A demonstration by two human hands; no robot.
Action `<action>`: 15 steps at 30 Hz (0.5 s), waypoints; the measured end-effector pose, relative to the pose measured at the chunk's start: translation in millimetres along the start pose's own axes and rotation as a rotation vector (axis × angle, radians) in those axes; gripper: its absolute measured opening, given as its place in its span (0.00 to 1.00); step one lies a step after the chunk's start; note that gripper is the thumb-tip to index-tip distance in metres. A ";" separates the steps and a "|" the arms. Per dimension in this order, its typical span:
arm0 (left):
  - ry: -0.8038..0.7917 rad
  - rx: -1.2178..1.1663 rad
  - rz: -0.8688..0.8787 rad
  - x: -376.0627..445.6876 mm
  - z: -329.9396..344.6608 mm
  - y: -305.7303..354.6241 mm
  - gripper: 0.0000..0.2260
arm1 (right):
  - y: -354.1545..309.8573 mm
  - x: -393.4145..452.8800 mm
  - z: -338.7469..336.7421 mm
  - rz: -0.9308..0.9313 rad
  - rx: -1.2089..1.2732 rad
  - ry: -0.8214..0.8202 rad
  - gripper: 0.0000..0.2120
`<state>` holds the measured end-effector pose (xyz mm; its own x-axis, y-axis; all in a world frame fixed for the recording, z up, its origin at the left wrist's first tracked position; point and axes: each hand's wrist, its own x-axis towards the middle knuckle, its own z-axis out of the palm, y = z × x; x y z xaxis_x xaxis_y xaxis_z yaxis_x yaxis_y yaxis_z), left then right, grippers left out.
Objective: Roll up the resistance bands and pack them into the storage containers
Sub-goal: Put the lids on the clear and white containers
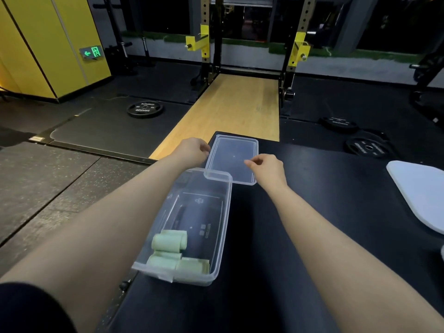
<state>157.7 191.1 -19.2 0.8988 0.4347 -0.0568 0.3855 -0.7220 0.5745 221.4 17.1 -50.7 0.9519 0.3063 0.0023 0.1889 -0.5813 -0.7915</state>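
Hands meet at a clear plastic lid (232,159) at the far end of the dark padded surface (312,212): the left hand (192,150) has its fingers curled at the lid's left edge, and the right hand (266,167) pinches its right edge between thumb and fingertips. The lid is held just past the far end of an open clear storage container (192,224), its near edge overlapping the container's far rim. The container lies lengthwise along the left side of the surface, its near left corner hanging slightly over the edge. Inside, at the near end, are three rolled pale green resistance bands (177,255): one roll lies farther in, two more are side by side against the near wall, close to each other. The rest of the container floor is bare and see-through. On the right a white board (420,191) rests at the edge of the surface. Beyond lie a wooden lifting platform (230,111), a black and yellow squat rack (252,44), and weight plates (145,108) flat on the dark rubber floor.
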 end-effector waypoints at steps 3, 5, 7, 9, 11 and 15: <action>-0.146 0.073 -0.086 31.7 15.2 1.6 0.09 | 13.2 23.4 5.8 0.083 -0.024 -0.011 0.13; -0.210 0.126 -0.138 47.4 24.0 -0.2 0.07 | 21.3 37.9 10.3 0.134 -0.059 -0.023 0.12; -0.256 0.122 -0.182 59.6 31.9 -3.4 0.07 | 27.8 49.1 14.9 0.187 -0.075 -0.041 0.16; -0.286 0.109 -0.224 67.7 38.7 -5.5 0.13 | 33.5 58.0 19.1 0.215 -0.076 -0.062 0.15; -0.285 0.065 -0.256 72.8 43.7 -6.4 0.15 | 34.6 63.8 22.4 0.216 -0.068 -0.077 0.09; -0.218 -0.096 -0.305 78.0 47.4 -10.6 0.16 | 34.8 65.0 24.4 0.257 0.041 -0.010 0.16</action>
<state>233.6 207.2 -68.5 0.7729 0.4899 -0.4033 0.6302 -0.5186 0.5778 284.0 35.2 -93.0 0.9649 0.1606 -0.2078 -0.0685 -0.6102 -0.7893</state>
